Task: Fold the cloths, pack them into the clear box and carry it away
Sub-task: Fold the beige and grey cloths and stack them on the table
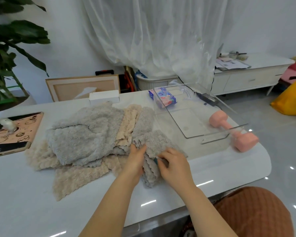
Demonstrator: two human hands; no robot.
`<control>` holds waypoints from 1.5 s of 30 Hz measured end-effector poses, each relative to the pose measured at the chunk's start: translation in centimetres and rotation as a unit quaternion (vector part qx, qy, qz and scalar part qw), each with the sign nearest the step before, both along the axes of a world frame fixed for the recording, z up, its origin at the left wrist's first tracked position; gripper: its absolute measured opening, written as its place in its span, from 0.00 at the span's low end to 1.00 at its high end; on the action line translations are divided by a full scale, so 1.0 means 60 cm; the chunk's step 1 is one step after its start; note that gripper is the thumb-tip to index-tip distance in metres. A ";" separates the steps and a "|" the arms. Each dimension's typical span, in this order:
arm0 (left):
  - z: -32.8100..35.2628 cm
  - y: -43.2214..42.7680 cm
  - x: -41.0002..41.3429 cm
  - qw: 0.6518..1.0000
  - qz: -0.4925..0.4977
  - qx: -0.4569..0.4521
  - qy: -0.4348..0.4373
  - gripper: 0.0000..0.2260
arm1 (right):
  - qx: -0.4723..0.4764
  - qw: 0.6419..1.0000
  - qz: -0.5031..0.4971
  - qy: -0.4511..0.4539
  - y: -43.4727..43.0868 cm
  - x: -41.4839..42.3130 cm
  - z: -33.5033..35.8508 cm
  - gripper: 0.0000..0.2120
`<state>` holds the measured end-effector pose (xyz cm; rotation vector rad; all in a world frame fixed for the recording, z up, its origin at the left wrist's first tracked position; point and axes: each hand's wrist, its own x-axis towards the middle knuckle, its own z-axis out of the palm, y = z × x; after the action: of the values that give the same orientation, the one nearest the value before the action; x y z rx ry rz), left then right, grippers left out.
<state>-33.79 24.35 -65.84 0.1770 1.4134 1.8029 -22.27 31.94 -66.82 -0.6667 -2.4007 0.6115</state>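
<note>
A heap of fluffy grey and beige cloths (85,137) lies spread over the middle of the white table (24,194). At its right edge one grey cloth (158,142) with a wavy hem is bunched between my hands. My left hand (135,161) grips its hem from the left. My right hand (174,165) pinches the same cloth from the right, beside a small teal tag. The clear box (214,133) stands open at the right, beyond my hands, holding nothing that I can see.
A pink dumbbell (232,132) lies just right of the box near the table's edge. A blue packet (162,97) sits behind the box and a white carton (104,98) behind the cloths. A tablet and mouse (12,132) lie at the left. A brown stool (251,212) stands at lower right.
</note>
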 end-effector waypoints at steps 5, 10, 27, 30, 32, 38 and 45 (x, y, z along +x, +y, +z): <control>-0.007 0.011 -0.009 0.978 -0.018 0.085 -0.188 0.22 | 0.021 0.999 0.017 0.026 0.005 -0.006 0.045 0.13; -0.036 -0.011 -0.018 0.981 -0.039 0.095 -0.167 0.28 | -0.058 0.977 0.117 -0.169 -0.006 -0.015 0.006 0.12; -0.065 0.014 0.014 0.960 0.078 -0.078 0.258 0.17 | 0.048 0.983 0.030 -0.172 0.038 -0.023 -0.048 0.31; -0.059 0.014 0.017 0.957 0.161 -0.076 0.227 0.19 | 0.069 0.987 0.033 -0.142 0.036 -0.044 -0.013 0.28; -0.059 0.014 0.019 0.950 0.180 -0.087 0.241 0.20 | 0.069 0.984 0.042 -0.160 0.040 -0.055 -0.015 0.27; -0.096 0.000 0.020 0.900 0.181 -0.202 0.343 0.28 | 0.060 0.973 0.014 -0.225 0.052 -0.038 -0.089 0.28; -0.092 -0.045 -0.020 0.869 0.078 -0.222 0.435 0.13 | 0.064 0.965 0.027 -0.254 0.049 -0.044 -0.055 0.25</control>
<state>-34.99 21.68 -71.38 0.7139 2.4947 1.5007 -24.88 34.87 -70.13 -0.7771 -2.9098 0.3252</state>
